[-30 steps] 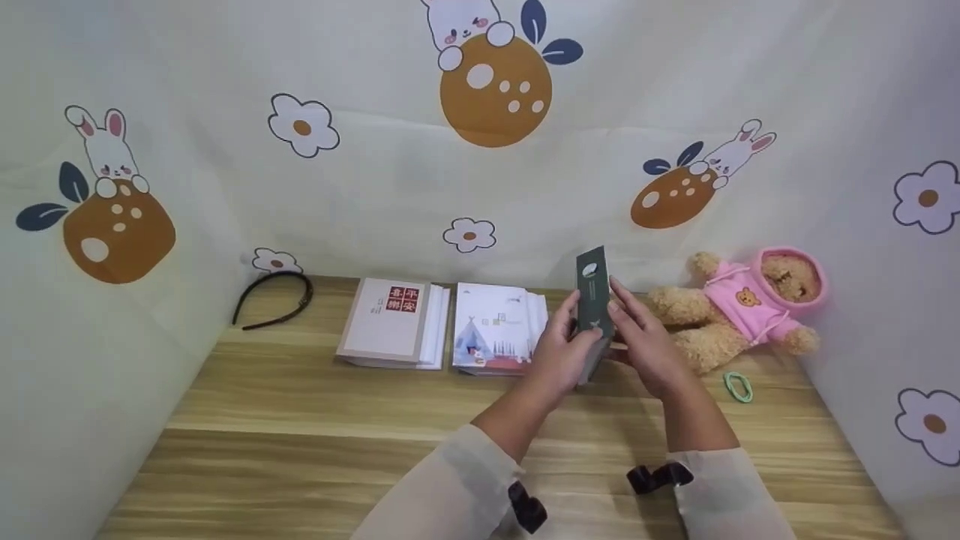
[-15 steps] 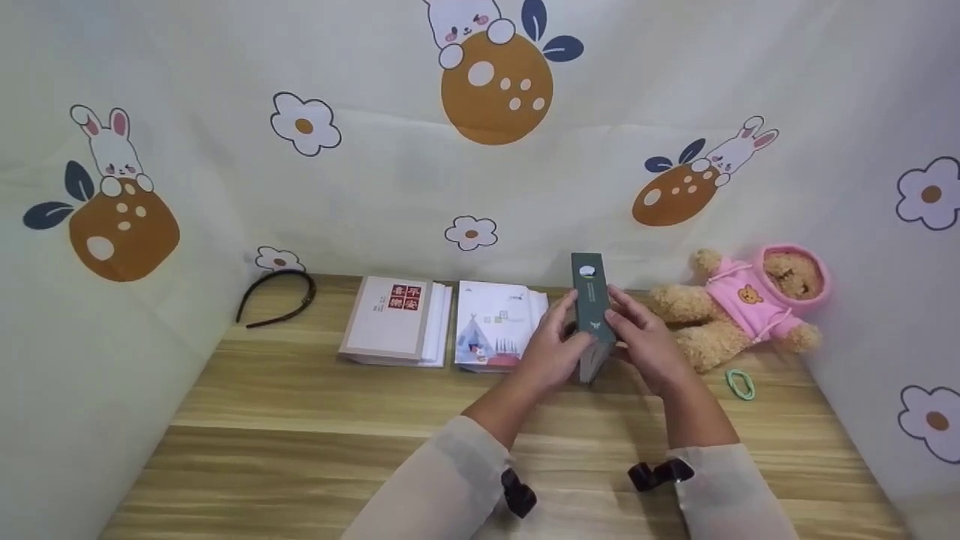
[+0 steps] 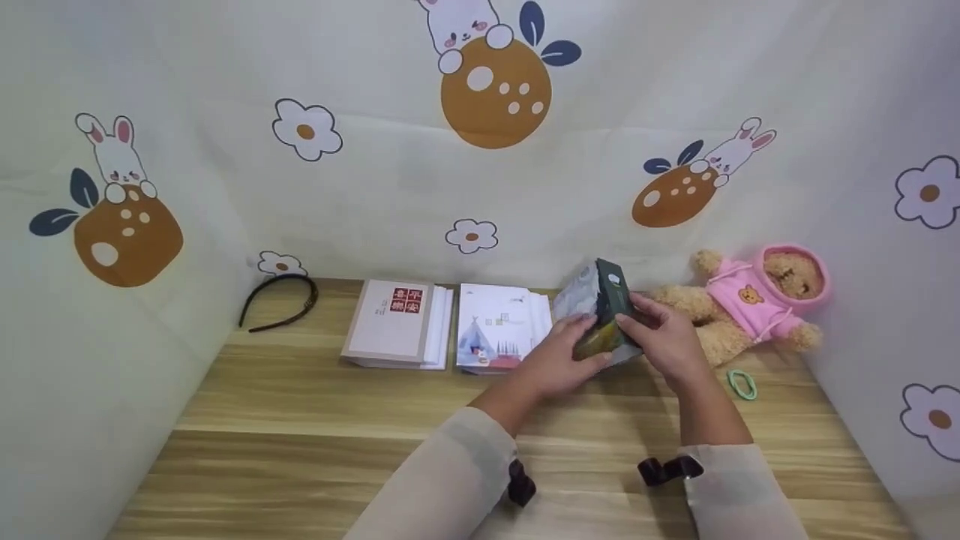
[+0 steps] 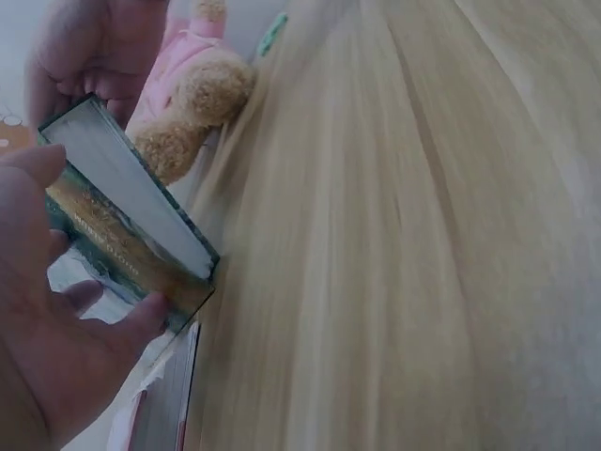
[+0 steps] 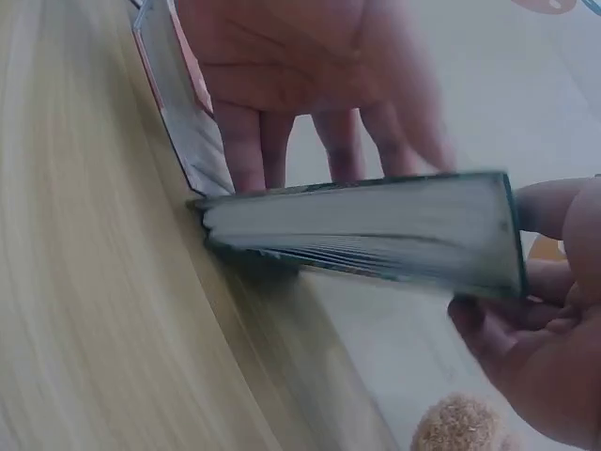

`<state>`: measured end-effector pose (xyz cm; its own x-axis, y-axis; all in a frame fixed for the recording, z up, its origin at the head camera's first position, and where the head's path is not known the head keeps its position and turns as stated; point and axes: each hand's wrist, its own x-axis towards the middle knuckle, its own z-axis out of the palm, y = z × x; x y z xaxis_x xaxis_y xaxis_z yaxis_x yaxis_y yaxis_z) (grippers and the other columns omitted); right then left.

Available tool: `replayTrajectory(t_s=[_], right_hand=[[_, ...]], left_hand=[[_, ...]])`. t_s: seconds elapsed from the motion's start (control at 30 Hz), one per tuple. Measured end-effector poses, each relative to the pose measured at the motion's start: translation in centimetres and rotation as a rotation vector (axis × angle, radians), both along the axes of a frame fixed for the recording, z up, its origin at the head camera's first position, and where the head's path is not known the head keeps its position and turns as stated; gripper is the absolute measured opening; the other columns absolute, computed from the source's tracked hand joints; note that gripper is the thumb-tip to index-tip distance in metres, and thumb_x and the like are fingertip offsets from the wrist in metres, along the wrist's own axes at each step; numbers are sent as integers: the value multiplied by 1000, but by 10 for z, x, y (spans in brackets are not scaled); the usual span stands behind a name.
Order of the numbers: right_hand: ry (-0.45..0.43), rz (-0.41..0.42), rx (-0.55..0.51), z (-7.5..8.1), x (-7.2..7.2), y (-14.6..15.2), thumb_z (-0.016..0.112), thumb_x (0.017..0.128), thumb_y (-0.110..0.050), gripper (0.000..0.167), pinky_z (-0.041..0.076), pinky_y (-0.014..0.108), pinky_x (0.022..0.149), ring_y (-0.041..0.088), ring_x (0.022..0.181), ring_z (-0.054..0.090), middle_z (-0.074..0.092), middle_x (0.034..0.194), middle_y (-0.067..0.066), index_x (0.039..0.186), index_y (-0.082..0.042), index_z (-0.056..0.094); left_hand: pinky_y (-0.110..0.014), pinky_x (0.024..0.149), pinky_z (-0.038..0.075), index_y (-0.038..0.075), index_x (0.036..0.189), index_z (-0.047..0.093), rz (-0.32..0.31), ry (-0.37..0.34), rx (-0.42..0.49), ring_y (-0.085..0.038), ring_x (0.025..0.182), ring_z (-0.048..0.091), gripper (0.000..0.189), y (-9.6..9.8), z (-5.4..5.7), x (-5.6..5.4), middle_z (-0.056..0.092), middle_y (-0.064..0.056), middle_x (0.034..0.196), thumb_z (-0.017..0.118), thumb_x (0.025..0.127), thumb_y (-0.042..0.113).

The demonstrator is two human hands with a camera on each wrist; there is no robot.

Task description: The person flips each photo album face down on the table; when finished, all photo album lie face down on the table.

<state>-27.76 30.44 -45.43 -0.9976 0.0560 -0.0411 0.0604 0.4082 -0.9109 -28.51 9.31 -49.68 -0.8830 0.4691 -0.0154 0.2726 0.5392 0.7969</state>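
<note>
A thick photo album (image 3: 616,291) with a dark green spine stands tilted at the back of the table, its patterned cover turned to the left. My right hand (image 3: 669,339) pinches it at the spine side, thumb on one face and fingers on the other, as the right wrist view shows. Against the cover (image 4: 117,246) rest the spread fingers and thumb of my left hand (image 3: 551,361). White page edges (image 5: 366,235) show between the two covers. Just left lies an album with a tent picture (image 3: 487,319), and beyond it a beige album with red squares (image 3: 390,319).
A teddy bear in a pink hoodie (image 3: 750,300) lies right of the hands, with a green hair tie (image 3: 742,385) in front of it. At the far left is a black headband (image 3: 304,300). A printed curtain (image 3: 375,187) borders the wooden table (image 3: 337,420).
The green album has turned so that its cover now shows on the left. My left hand has shifted from its spine to the cover; my right hand has moved slightly right.
</note>
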Motion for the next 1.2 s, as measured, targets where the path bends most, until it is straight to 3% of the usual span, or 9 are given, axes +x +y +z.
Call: replayTrajectory(t_s=[0.1,0.17,0.23,0.53,0.83,0.97,1.1,1.2], right_hand=[[-58,30,143,0,0,3,68,106,-32,68,42,48,128,37,155,44,46,167,23,162,-2,44],[-92,53,218,-1,0,4,63,108,-29,66,35,57,130,41,157,40,42,168,26,162,0,42],[-118,68,268,-2,-1,5,59,109,-26,63,33,60,130,44,157,39,41,168,28,163,1,40],[-199,116,372,-21,-5,18,53,110,-24,61,26,65,131,48,159,33,37,170,26,166,-7,38],[-139,87,410,-26,-3,18,57,107,-19,60,36,63,126,49,153,42,46,163,28,163,-6,42],[-137,57,412,-22,-2,13,58,106,-18,59,41,64,122,49,150,46,47,162,30,162,-7,45],[-97,14,381,-13,0,1,59,107,-24,57,35,66,126,48,155,40,44,166,26,161,-8,48],[-17,9,321,-6,2,-13,63,107,-29,57,30,65,130,44,160,35,43,169,21,159,-11,51]], left_hand=[[-43,130,39,34,165,41,-18,37,-127,-22,159,41,72,5,2,-1,32,8,177,71,101,43],[-42,129,40,36,164,44,-24,53,-206,-21,159,43,71,8,4,-2,33,12,176,74,100,30],[-40,129,40,37,163,46,-31,78,-271,-22,158,43,70,10,4,-1,35,14,175,74,100,24],[-40,131,38,34,156,56,-26,173,-407,-24,158,44,55,17,-5,0,43,14,171,70,104,27],[-46,130,39,33,158,54,-38,193,-433,-32,160,40,52,20,-5,5,41,11,172,65,107,28],[-45,131,38,34,158,53,-34,161,-349,-29,162,36,55,15,-5,7,34,13,176,67,106,28],[-47,130,39,35,159,53,2,121,-147,-28,162,36,59,-1,-6,11,24,11,179,70,104,24],[-53,129,39,31,158,54,72,137,14,-31,160,40,58,-24,-6,12,30,5,178,70,103,23]])
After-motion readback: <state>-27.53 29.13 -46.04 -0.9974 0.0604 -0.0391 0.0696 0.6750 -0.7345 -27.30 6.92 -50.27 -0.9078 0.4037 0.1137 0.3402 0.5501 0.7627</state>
